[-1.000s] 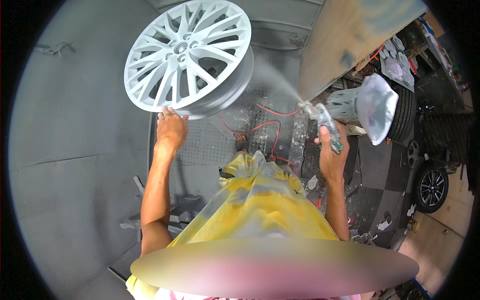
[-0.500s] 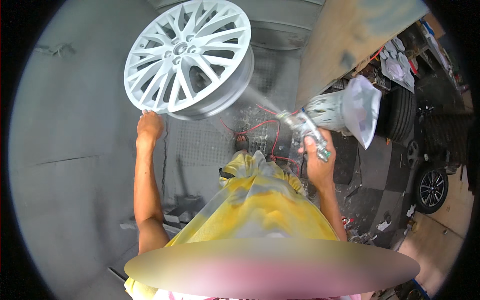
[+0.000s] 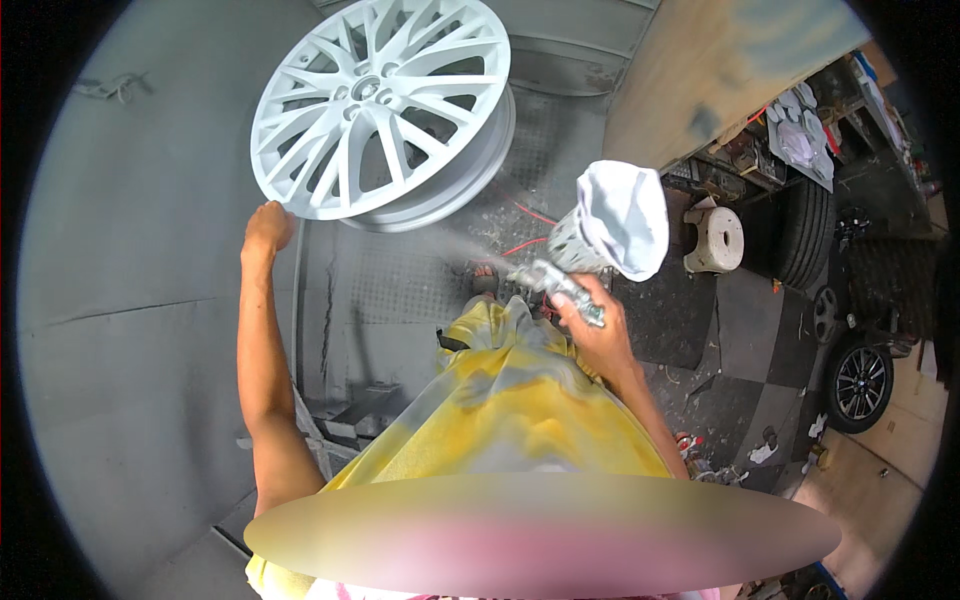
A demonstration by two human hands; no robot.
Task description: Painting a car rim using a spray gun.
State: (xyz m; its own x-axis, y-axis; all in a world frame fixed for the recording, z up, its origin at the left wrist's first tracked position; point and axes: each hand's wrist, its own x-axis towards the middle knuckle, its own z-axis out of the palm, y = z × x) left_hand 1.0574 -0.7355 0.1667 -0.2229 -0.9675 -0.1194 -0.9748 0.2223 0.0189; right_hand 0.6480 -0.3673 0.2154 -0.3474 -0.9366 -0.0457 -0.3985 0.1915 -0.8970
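Note:
A white multi-spoke wheel rim (image 3: pixel 352 150) is tilted at the upper left, its spoked face toward me. My left hand (image 3: pixel 268 228) is closed at the rim's lower left edge; the fingertips are hidden. My right hand (image 3: pixel 600 328) grips a spray gun (image 3: pixel 560 288) below and to the right of the rim. A paint-spattered cup (image 3: pixel 572 243) with a crumpled white liner (image 3: pixel 622 215) sits on the gun. Pale mist leaves the nozzle toward the rim's lower side.
A red hose (image 3: pixel 525 244) runs behind the gun. Grey walls (image 3: pixel 130 250) stand on the left, a wooden panel (image 3: pixel 715 70) at upper right. Right of me are a white stool (image 3: pixel 716 240), a tyre (image 3: pixel 803 235) and a black wheel (image 3: pixel 860 383).
My right hand has swung the spray gun left and nearer to me, baring the white stool. My left hand has moved left along with the rim's edge, and the rim has turned.

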